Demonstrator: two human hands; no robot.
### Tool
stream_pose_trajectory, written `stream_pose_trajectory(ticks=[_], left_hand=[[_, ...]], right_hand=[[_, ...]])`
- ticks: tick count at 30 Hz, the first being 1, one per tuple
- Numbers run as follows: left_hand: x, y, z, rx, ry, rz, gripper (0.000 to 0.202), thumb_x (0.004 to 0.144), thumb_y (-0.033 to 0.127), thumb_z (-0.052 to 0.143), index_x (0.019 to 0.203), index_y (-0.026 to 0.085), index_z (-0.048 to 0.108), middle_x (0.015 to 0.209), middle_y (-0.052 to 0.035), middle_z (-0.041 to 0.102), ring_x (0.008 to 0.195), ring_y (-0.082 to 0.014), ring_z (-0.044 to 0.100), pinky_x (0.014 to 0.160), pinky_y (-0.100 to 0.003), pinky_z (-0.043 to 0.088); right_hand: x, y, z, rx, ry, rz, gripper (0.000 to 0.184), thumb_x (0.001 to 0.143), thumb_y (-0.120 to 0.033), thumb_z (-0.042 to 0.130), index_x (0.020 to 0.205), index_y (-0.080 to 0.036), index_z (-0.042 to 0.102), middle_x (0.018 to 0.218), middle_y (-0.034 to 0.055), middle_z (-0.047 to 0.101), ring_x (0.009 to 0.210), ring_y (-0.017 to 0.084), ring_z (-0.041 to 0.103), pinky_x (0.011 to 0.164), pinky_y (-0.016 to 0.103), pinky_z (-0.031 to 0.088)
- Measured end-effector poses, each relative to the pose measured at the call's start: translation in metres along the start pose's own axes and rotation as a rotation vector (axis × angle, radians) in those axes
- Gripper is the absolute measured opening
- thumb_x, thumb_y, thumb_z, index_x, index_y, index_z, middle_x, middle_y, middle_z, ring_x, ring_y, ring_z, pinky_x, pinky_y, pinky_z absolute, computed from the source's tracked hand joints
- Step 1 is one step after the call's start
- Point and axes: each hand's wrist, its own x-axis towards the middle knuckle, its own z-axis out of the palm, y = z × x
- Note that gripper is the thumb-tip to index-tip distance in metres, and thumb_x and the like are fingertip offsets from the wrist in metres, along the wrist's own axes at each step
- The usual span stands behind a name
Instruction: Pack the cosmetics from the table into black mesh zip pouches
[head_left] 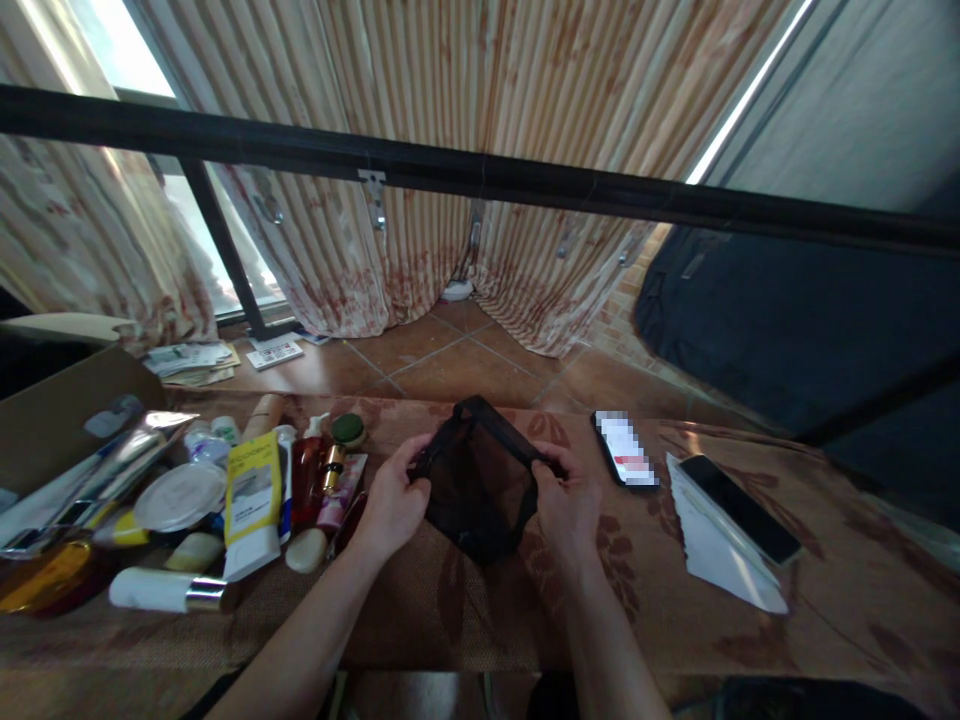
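Note:
Both hands hold a black mesh bag [480,490] by its rim, its mouth stretched apart toward me. My left hand [394,495] pinches the left edge between thumb and fingers. On the opposite edge, my right hand [566,500] grips in the same way. The sheer fabric hangs just over or on the brown patterned tablecloth [450,620]; I cannot tell whether it touches. Just left of my left hand lie a green-lidded jar [348,431], a red pump bottle [308,470] and a pink tube [341,495].
More cosmetics crowd the left side, including a yellow and white tube [253,495], a white bottle [161,590] and a cardboard box [75,410]. To the right are a lit phone [624,450], a dark phone [739,508] and white paper [716,550]. A dark rail [480,175] crosses before striped curtains [420,80].

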Motion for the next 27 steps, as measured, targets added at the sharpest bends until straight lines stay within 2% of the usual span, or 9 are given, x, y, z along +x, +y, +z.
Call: stream_pose_trajectory(ticks=[4,8,12,17,20,22,25,27], left_hand=[[-0.005,0.009,0.000,0.059,-0.121,-0.046,0.056,0.062,0.001,0.040,0.105,0.020,0.070,0.104,-0.0015,0.074,0.092,-0.0201,0.069,0.090,-0.039,0.053],[-0.009,0.013,0.001,0.156,-0.199,-0.057,0.051,0.064,0.002,0.039,0.092,0.022,0.075,0.092,0.0013,0.076,0.080,-0.0190,0.070,0.080,-0.036,0.055],[-0.010,0.014,0.000,0.231,-0.223,-0.045,0.048,0.064,0.002,0.038,0.083,0.023,0.076,0.083,0.0021,0.076,0.077,-0.0191,0.070,0.077,-0.034,0.055],[-0.009,0.011,0.000,0.236,-0.221,-0.033,0.048,0.064,0.001,0.038,0.081,0.024,0.076,0.082,0.0025,0.076,0.078,-0.0191,0.070,0.078,-0.034,0.054],[-0.008,0.010,0.001,0.180,-0.197,-0.030,0.044,0.068,0.003,0.041,0.086,0.023,0.075,0.086,0.0016,0.075,0.081,-0.0188,0.069,0.080,-0.034,0.054],[-0.008,0.013,0.001,0.116,-0.138,-0.010,0.037,0.075,0.008,0.046,0.096,0.022,0.073,0.094,-0.0007,0.075,0.086,-0.0191,0.068,0.083,-0.034,0.053],[-0.010,0.022,-0.003,0.050,-0.011,0.076,0.031,0.084,0.023,0.054,0.113,0.022,0.066,0.115,-0.0045,0.069,0.107,-0.0209,0.062,0.096,-0.037,0.047],[-0.012,0.030,-0.005,0.032,0.033,0.130,0.033,0.088,0.029,0.054,0.119,0.023,0.063,0.127,-0.0052,0.063,0.121,-0.0217,0.055,0.105,-0.039,0.041]], right_hand=[[0.000,-0.003,-0.001,-0.033,0.001,0.011,0.027,0.075,-0.025,0.054,0.094,-0.016,0.071,0.093,0.0090,0.073,0.089,0.024,0.066,0.080,0.034,0.049],[0.001,-0.003,-0.002,-0.079,0.004,0.041,0.029,0.075,-0.028,0.054,0.096,-0.016,0.071,0.094,0.0091,0.073,0.085,0.024,0.066,0.076,0.034,0.049],[0.001,-0.001,-0.003,-0.107,0.012,0.068,0.030,0.075,-0.030,0.054,0.096,-0.016,0.071,0.091,0.0089,0.073,0.078,0.023,0.065,0.071,0.034,0.048],[0.001,-0.001,-0.001,-0.095,0.020,0.054,0.029,0.074,-0.030,0.055,0.094,-0.017,0.072,0.090,0.0089,0.073,0.078,0.023,0.065,0.073,0.034,0.049],[0.000,-0.003,0.000,-0.058,0.017,0.046,0.028,0.075,-0.029,0.055,0.094,-0.016,0.071,0.092,0.0089,0.072,0.083,0.023,0.066,0.076,0.034,0.049],[-0.002,-0.005,0.000,-0.022,0.013,0.038,0.028,0.075,-0.029,0.055,0.095,-0.016,0.070,0.094,0.0087,0.072,0.086,0.023,0.066,0.077,0.034,0.050],[-0.003,-0.007,0.001,-0.003,0.010,0.044,0.028,0.076,-0.031,0.055,0.096,-0.016,0.070,0.095,0.0091,0.072,0.087,0.022,0.066,0.078,0.035,0.050],[-0.004,-0.008,0.003,0.006,0.013,0.042,0.027,0.076,-0.032,0.055,0.093,-0.016,0.070,0.095,0.0097,0.072,0.087,0.022,0.066,0.077,0.035,0.051]])
